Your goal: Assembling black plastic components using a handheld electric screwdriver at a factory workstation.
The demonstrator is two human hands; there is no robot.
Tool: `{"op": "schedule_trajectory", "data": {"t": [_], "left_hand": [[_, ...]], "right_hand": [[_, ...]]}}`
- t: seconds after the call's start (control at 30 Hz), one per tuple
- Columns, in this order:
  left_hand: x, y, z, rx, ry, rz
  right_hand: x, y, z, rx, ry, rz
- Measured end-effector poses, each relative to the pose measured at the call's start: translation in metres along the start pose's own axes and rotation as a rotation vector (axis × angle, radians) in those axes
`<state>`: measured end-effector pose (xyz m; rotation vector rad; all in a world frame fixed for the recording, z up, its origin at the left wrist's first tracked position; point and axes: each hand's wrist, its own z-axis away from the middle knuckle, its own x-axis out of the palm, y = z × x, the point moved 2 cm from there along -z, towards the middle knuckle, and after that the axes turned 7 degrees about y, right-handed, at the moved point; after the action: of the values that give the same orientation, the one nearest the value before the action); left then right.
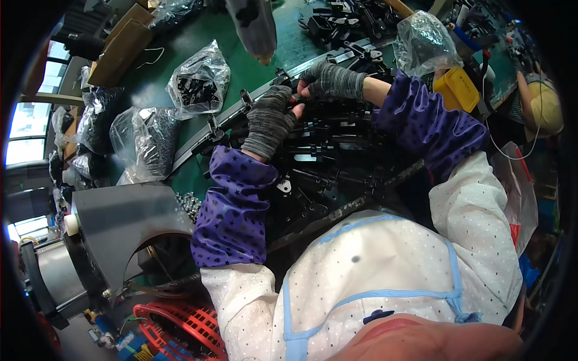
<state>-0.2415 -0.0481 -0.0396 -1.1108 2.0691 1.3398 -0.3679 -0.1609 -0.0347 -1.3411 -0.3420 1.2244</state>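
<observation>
My left hand (269,120), in a grey fingerless knit glove, lies over the long metal rail (198,144) with its fingers curled and its thumb bent inward. Beside it my right hand (331,81), gloved the same way, has thumb and fingers drawn together at the rail. Whatever the fingertips grip is hidden or too small to name. Small black clamp-like pieces (245,98) sit along the rail. Just below my hands, many slender black metal parts (319,150) lie in rows, and a small silver plate (284,186) shows among them.
A grey machine head (253,30) with a pointed tip hangs above the green table (241,66). Clear bags of black parts (201,84) stand left. Loose black parts (349,24), another plastic bag (424,45) and a yellow box (456,89) lie right. A red basket (180,319) is lower left; another person (542,105) is far right.
</observation>
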Motion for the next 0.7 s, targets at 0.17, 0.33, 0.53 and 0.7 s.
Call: {"op": "schedule_trajectory", "data": {"t": [0.17,0.33,0.53,0.7], "left_hand": [[0.009,-0.009,-0.003,-0.139,0.001,-0.027],[0.007,-0.009,-0.001,-0.223,-0.027,0.178],[0.010,0.005,-0.005,-0.190,-0.048,0.151],[0.017,-0.017,-0.001,-0.081,0.013,0.155]], "right_hand": [[-0.020,-0.015,0.009,-0.416,0.348,0.108],[-0.057,-0.095,0.029,-0.632,0.427,-0.055],[-0.060,-0.095,-0.001,-0.888,0.409,-0.411],[-0.029,-0.097,-0.004,-0.761,0.570,-0.126]]}}
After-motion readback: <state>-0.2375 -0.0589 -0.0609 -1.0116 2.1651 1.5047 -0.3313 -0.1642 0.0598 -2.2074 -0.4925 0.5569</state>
